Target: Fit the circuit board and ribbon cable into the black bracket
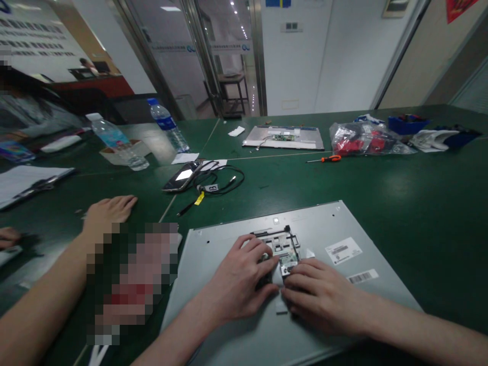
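Grey panel [320, 229], one: lay flat on the green desk [438, 203], presumably for firm support, its circuit board [288, 263] between left hand [244, 279] and right hand [324, 295], both curled close (whether either grip clamped it could not be told).

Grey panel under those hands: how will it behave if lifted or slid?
The grey panel is probably stiff, given its straight edges. Lying broad and flat on the green table, it should slide rather than roll or tip. Exposed circuitry by the right hand looks fragile, so it may not take hard pressing.
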`<state>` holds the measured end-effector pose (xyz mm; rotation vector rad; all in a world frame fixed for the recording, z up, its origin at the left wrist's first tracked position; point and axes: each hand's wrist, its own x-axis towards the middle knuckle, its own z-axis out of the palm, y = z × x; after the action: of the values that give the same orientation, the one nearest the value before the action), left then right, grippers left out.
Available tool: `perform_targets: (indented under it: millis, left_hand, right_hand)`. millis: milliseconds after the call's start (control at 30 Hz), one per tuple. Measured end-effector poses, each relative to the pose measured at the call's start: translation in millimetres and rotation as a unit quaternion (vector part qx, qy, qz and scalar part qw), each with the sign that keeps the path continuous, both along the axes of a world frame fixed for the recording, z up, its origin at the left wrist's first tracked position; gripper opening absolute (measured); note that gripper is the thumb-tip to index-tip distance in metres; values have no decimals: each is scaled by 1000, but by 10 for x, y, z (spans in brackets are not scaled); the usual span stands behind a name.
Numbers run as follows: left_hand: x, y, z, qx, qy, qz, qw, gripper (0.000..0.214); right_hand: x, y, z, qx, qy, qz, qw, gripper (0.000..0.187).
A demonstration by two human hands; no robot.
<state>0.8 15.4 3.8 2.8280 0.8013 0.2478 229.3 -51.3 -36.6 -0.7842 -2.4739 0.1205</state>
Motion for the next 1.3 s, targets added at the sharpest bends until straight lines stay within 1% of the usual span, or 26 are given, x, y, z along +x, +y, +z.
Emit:
perform_targets:
  millis: [133,367,467,567,700,967,1300]
  left_hand:
    - [8,-16,12,2,-5,2,1000,35]
    - [2,-10,28,-12,-4,0,1000,34]
    - [-6,1,13,-18,-3,0,1000,33]
    - [-8,6,-17,-14,-8,-4,1000,27]
    - [-6,5,-45,-6,-21,-8,1000,22]
    - [-8,4,-33,-5,-27,-9,1000,23]
    - [-17,12,-64,-8,-21,-6,1000,24]
  right_hand:
    - [-6,-5,-1,11,-4,2,1000,23]
    - [28,6,-78,14,-15,6,1000,31]
    - [37,8,-87,20,-20,15,999,28]
    - [36,10,-81,18,-27,22,999,24]
    - [30,14,-78,20,-30,28,999,25]
    - [35,9,-85,25,-25,34,999,26]
    - [26,6,-74,10,-24,32,999,24]
